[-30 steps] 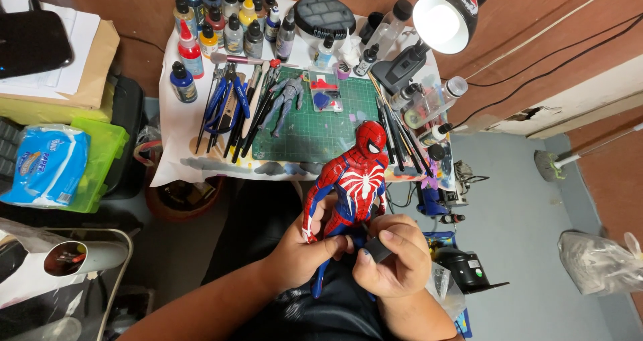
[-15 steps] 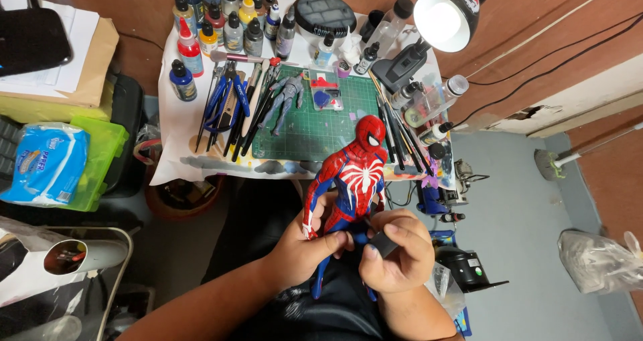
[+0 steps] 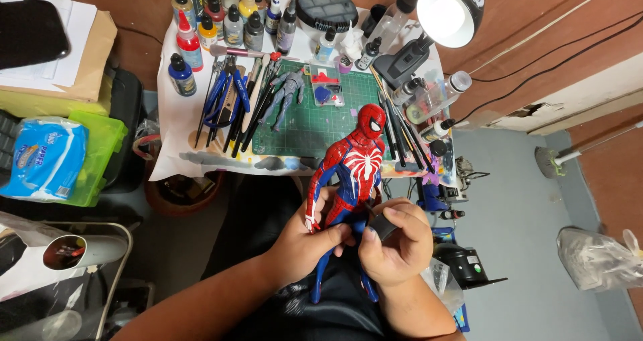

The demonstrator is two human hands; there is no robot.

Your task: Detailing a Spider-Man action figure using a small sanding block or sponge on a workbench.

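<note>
A red and blue action figure (image 3: 353,160) with a white spider on its chest stands upright over my lap, in front of the small work table. My left hand (image 3: 307,242) grips it around the thighs from the left. My right hand (image 3: 394,246) is closed on a small dark grey piece (image 3: 383,227) pressed against the figure's hip on the right. The figure's blue lower legs (image 3: 320,281) hang below my hands.
The table holds a green cutting mat (image 3: 315,123), a grey unpainted figure (image 3: 284,97), several paint bottles (image 3: 224,20), pliers and brushes (image 3: 231,107), and a lit desk lamp (image 3: 445,13). A green bin (image 3: 100,147) and blue packet sit left. A plastic bag (image 3: 599,261) lies right.
The figure has risen and tilted slightly upward toward the table. My right hand has shifted a little along the figure's hip with the dark piece.
</note>
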